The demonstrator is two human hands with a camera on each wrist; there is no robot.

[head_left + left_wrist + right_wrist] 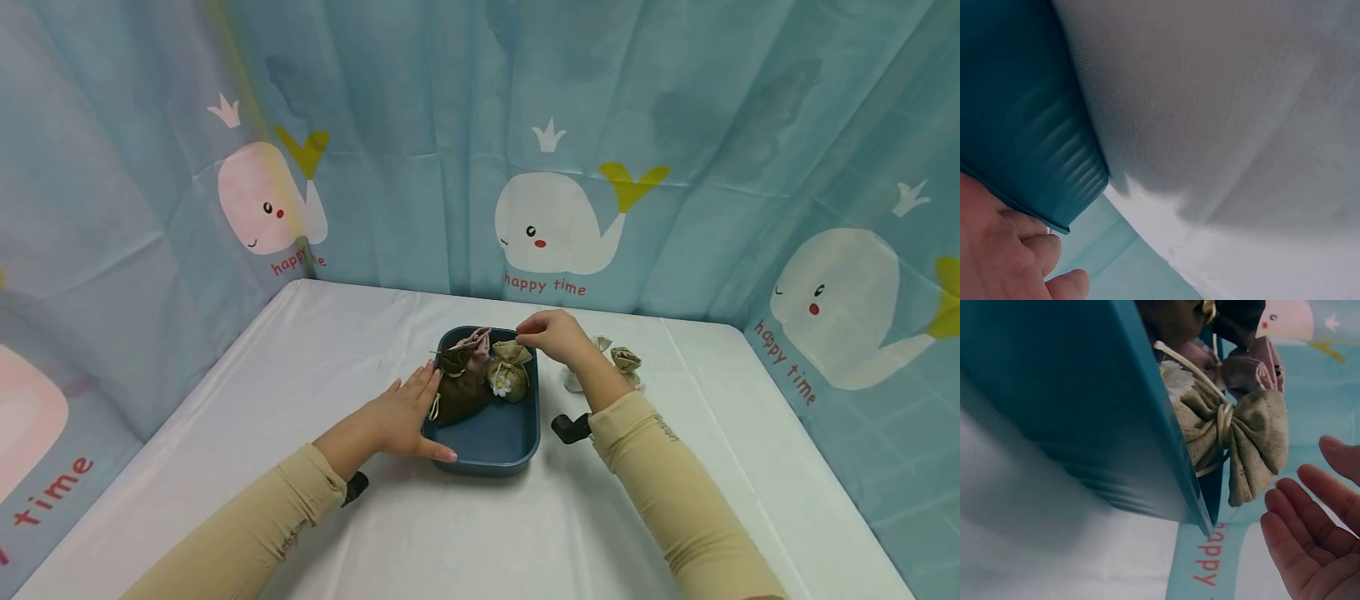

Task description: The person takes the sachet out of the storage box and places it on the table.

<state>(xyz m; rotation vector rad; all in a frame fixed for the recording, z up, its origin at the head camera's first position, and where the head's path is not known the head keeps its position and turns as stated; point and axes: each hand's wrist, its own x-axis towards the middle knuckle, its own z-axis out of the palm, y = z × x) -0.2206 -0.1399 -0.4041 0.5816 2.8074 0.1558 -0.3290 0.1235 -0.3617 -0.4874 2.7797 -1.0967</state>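
The beige pouch (516, 387) is inside the bin (487, 435), toward its far right corner, with its gathered top above the rim. Beside it are the pink pouch (477, 343) and the brown pouch (459, 398), which lies along the left wall.

Your right hand (555, 336) is just beyond the beige pouch, near that corner. In the right wrist view its fingers are apart and softly bent, with a gap between them and the cloth, so it has hold of nothing. Your left hand (405, 417) rests on the left rim, fingers long and thumb spread out to the near side; it touches the bin but does not grip it.

The beige pouch seems to be of soft woven cloth, probably light, and its body should yield when you press it. What fills it I cannot tell. The best hold is probably the neck, where the cord (1225, 425) ties it: there the folds are gathered and not slippery. Avoid pulling the white flower (1177, 379), which could come off. The bin looks stiff and smooth, so it may slide if you push a wall; take it by the rim.

Two more pouches, a pale one (573, 382) and a greenish one (626, 360), stand outside at the right, partly behind your forearm.
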